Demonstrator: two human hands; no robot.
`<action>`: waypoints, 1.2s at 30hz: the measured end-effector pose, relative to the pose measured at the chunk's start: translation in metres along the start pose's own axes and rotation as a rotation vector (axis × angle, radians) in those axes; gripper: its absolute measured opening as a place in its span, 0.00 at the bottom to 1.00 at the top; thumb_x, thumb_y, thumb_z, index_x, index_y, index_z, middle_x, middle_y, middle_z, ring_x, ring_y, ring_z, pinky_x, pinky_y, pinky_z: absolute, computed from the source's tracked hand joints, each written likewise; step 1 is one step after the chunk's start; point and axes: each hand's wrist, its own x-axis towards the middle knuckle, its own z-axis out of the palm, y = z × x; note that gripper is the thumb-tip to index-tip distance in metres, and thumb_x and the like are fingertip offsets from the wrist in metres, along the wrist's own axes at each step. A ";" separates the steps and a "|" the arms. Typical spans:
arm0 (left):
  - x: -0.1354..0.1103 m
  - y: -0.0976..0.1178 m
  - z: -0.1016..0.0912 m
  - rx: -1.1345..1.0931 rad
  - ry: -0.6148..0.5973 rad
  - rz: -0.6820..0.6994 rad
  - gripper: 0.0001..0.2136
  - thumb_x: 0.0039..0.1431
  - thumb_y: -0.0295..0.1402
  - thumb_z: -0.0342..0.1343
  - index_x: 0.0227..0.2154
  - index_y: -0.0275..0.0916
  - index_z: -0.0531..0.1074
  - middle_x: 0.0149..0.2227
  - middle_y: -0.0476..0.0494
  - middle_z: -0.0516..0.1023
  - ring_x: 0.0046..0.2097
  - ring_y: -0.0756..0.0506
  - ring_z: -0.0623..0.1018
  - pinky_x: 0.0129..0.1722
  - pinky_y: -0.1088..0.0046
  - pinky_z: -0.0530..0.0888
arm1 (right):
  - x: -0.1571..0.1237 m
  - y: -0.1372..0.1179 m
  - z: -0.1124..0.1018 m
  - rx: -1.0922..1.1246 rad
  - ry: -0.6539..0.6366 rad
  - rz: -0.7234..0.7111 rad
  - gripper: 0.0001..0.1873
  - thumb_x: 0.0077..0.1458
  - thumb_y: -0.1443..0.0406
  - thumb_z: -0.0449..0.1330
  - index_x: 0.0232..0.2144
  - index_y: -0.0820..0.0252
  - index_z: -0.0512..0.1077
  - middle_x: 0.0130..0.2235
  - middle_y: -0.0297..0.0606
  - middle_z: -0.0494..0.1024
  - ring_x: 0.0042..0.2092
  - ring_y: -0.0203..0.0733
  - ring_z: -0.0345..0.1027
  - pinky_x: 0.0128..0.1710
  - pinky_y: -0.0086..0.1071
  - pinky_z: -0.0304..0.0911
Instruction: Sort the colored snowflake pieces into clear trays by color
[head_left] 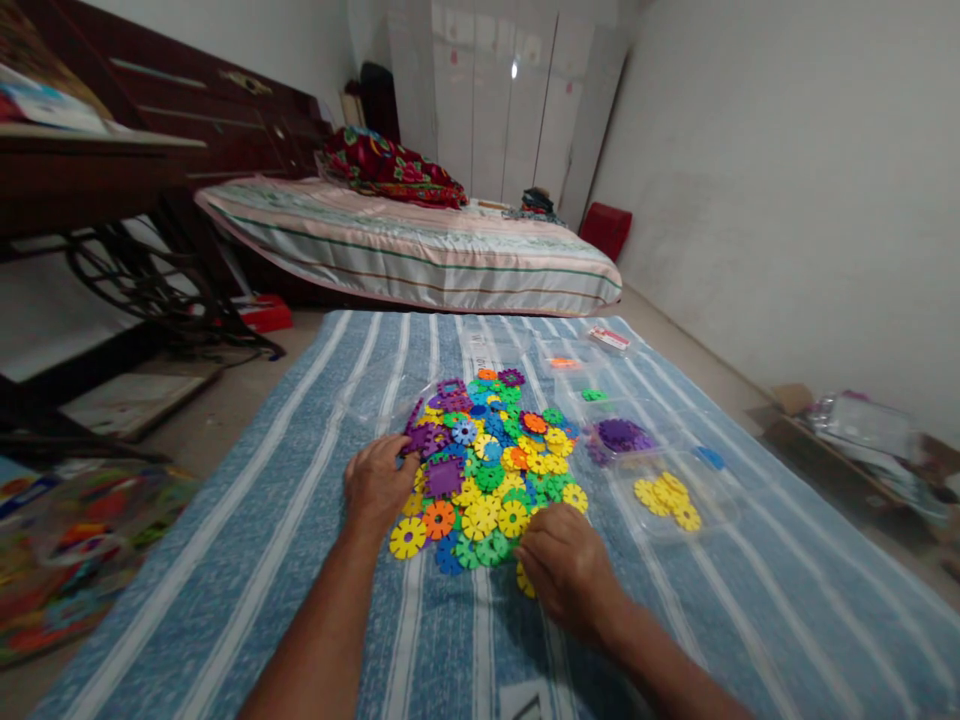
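A heap of plastic snowflake-disc building pieces [487, 480] in yellow, green, blue, orange and purple lies on the striped cloth [300, 600]. My left hand [379, 480] rests at the heap's left edge, its fingers curled against purple pieces [426, 440]; what they hold, if anything, is hidden. At the near right edge, my right hand [566, 560] is closed, fingertips down at a yellow disc [526, 580] that it partly covers. A square purple piece [444, 477] lies between the hands, on top of the heap.
Clear containers stand to the right, holding yellow discs [667, 498], purple discs [622, 435], a few green pieces [594, 395] and orange pieces [562, 363]. A blue disc [709, 457] lies beside them. Beyond the cloth is a bed [420, 250]; a bag of toys [90, 560] is at left.
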 end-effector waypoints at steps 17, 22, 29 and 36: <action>-0.004 0.008 -0.004 -0.001 -0.003 -0.031 0.12 0.56 0.35 0.51 0.41 0.42 0.76 0.49 0.42 0.79 0.54 0.39 0.75 0.56 0.59 0.68 | 0.044 0.057 -0.027 -0.192 0.092 0.121 0.13 0.62 0.65 0.54 0.26 0.57 0.71 0.28 0.38 0.75 0.34 0.40 0.67 0.38 0.32 0.60; -0.004 0.009 -0.004 -0.010 -0.024 -0.034 0.12 0.57 0.36 0.52 0.41 0.42 0.76 0.49 0.41 0.79 0.53 0.41 0.75 0.56 0.61 0.68 | 0.000 0.023 -0.013 -0.040 -0.043 0.184 0.07 0.61 0.64 0.56 0.33 0.57 0.73 0.33 0.40 0.75 0.38 0.42 0.69 0.40 0.34 0.63; -0.004 0.011 -0.006 -0.011 -0.022 -0.027 0.11 0.57 0.36 0.52 0.41 0.44 0.75 0.49 0.43 0.79 0.53 0.42 0.75 0.56 0.63 0.68 | -0.024 0.010 -0.017 -0.052 -0.108 0.226 0.07 0.57 0.63 0.58 0.38 0.58 0.71 0.40 0.44 0.75 0.47 0.49 0.67 0.48 0.44 0.65; -0.004 0.011 -0.005 -0.008 -0.027 -0.028 0.12 0.57 0.36 0.51 0.41 0.42 0.75 0.49 0.42 0.79 0.53 0.42 0.75 0.56 0.63 0.68 | -0.041 0.009 -0.012 -0.077 -0.112 0.278 0.13 0.55 0.63 0.60 0.44 0.58 0.71 0.48 0.47 0.74 0.53 0.53 0.65 0.53 0.49 0.63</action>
